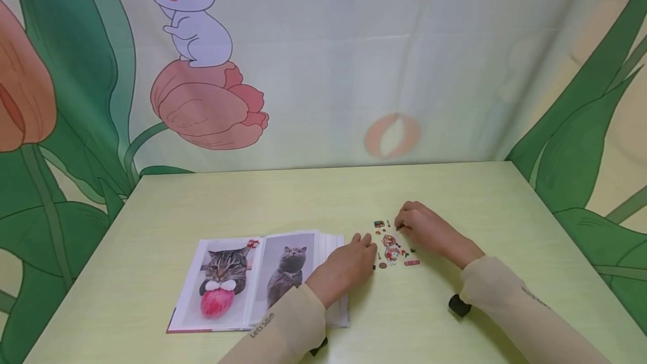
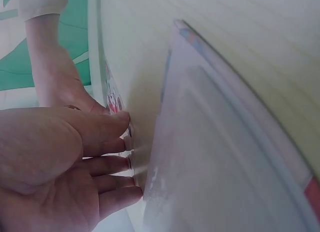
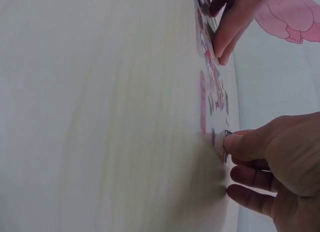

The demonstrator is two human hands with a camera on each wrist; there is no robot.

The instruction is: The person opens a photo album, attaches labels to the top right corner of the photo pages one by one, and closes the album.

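Note:
A clear sticker sheet printed with a cartoon figure and several small stickers lies flat on the table. My left hand rests its fingertips on the sheet's left edge, fingers fairly straight. At the upper right edge, my right hand pinches a small dark sticker between thumb and fingertips. Whether that sticker is loose from the sheet cannot be told. Left of the sheet lies an open photo album with two cat pictures. The left forearm passes over its right side. A small red sticker sits at the left picture's top right corner.
The pale yellow-green table holds the album and the sheet. Behind it hangs a curtain printed with tulips and a white animal. A black strap piece shows beneath the right sleeve.

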